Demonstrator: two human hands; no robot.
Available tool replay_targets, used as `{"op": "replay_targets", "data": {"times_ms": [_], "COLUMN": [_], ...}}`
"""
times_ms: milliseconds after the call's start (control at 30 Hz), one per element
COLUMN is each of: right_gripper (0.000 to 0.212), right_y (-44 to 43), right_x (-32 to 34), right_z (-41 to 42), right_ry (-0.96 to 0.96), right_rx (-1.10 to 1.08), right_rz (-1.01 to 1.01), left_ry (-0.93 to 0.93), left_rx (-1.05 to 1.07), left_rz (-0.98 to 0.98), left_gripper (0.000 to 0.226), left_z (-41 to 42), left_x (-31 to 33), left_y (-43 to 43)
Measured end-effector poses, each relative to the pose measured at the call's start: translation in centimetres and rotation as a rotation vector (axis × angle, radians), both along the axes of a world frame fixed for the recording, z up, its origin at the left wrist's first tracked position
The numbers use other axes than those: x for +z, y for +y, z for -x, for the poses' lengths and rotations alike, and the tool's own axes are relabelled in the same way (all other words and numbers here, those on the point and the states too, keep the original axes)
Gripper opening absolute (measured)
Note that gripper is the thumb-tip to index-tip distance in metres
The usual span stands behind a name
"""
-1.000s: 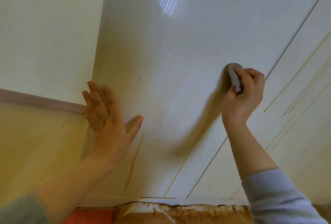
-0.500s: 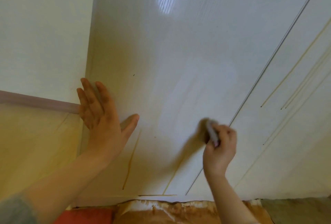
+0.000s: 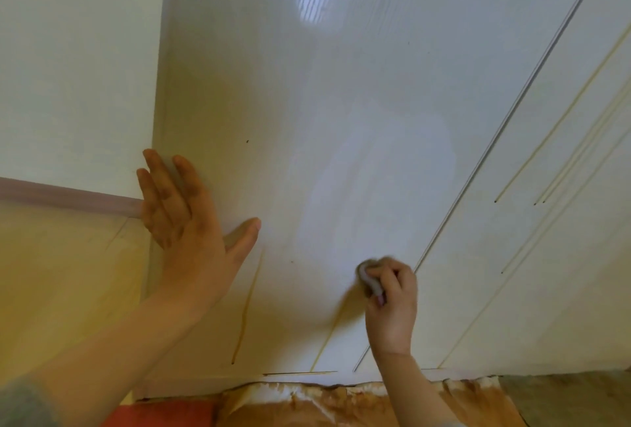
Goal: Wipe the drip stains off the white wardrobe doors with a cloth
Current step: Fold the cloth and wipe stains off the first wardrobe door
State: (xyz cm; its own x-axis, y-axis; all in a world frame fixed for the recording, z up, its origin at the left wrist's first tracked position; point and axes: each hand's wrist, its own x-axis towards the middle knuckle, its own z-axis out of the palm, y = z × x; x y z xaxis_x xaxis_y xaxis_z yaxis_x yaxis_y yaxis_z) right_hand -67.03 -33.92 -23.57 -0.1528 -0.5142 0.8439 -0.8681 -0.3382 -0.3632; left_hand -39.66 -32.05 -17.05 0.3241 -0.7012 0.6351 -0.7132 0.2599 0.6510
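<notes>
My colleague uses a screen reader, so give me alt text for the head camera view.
A person's right hand holds a grey cloth against the lower part of a glossy white wardrobe door, while the left hand rests flat on the door. Brown drip stains run down this door and the neighbouring door.

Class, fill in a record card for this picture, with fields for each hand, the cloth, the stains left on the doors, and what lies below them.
left hand: flat on the left door, fingers straight
right hand: grips the cloth low on the same door
cloth: grey, wadded, pressed to the door
stains: long streak below the left thumb; second streak below the cloth; thin streaks on the right door
below: brown-stained sheet
</notes>
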Motion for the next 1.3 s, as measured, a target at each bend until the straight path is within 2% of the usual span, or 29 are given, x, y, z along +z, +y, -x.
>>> {"op": "replay_targets", "data": {"times_ms": [100,267,367,467,600,667,700,767,933,1033,1100,1200,1300], "right_gripper": [0.039,0.046,0.05,0.052,0.046,0.05,0.042,0.03,0.04,0.044,0.042,0.039,0.034], "right_y": [1.2,-0.5,-2.1,-2.4,-0.2,1.2,1.5,1.6,-0.8,-2.7,-3.2,-2.8,-1.0], "right_x": [0.5,10.7,12.6,8.3,-0.9,-3.4,-3.3,-0.5,12.7,17.7,17.3,13.3,7.5], "right_z": [0.0,1.6,2.1,1.8,0.7,-0.1,-0.5,-1.6,-6.0,-8.3,-9.8,-12.2,-14.4], "right_ry": [-0.097,-0.244,-0.194,-0.159,-0.077,-0.072,-0.099,-0.146,-0.076,-0.196,-0.227,-0.002,0.217], "right_rx": [0.011,-0.123,-0.108,-0.106,-0.014,0.044,0.058,0.064,0.125,0.125,0.137,0.226,0.452], "right_rz": [-0.044,0.301,0.305,0.254,0.014,-0.063,-0.07,-0.007,0.387,0.469,0.461,0.406,0.145], "left_ry": [-0.004,-0.004,-0.008,-0.024,-0.033,-0.012,0.001,0.004,0.053,0.195,0.263,0.297,0.486], "left_rx": [0.011,-0.009,-0.018,-0.031,-0.064,-0.089,-0.097,-0.104,-0.118,-0.196,-0.238,-0.255,-0.338], "left_rz": [0.004,-0.018,-0.02,-0.017,0.025,0.063,0.081,0.107,0.154,0.121,0.11,0.172,0.184], "left_gripper": [0.112,0.112,0.111,0.11,0.105,0.103,0.101,0.095,0.086,0.083,0.075,0.062,0.041], "left_z": [0.0,-0.1,-0.3,-0.6,-1.1,-1.5,-1.8,-2.6,-5.1,-5.8,-6.4,-7.6,-9.0], "left_x": [0.1,0.0,0.0,-0.3,-0.8,-1.1,-1.3,-1.7,-1.8,-2.0,-2.3,-2.1,-1.6], "left_y": [0.0,0.3,0.3,0.3,0.6,0.7,0.8,0.8,0.4,0.1,-0.1,-0.1,-0.5]}}
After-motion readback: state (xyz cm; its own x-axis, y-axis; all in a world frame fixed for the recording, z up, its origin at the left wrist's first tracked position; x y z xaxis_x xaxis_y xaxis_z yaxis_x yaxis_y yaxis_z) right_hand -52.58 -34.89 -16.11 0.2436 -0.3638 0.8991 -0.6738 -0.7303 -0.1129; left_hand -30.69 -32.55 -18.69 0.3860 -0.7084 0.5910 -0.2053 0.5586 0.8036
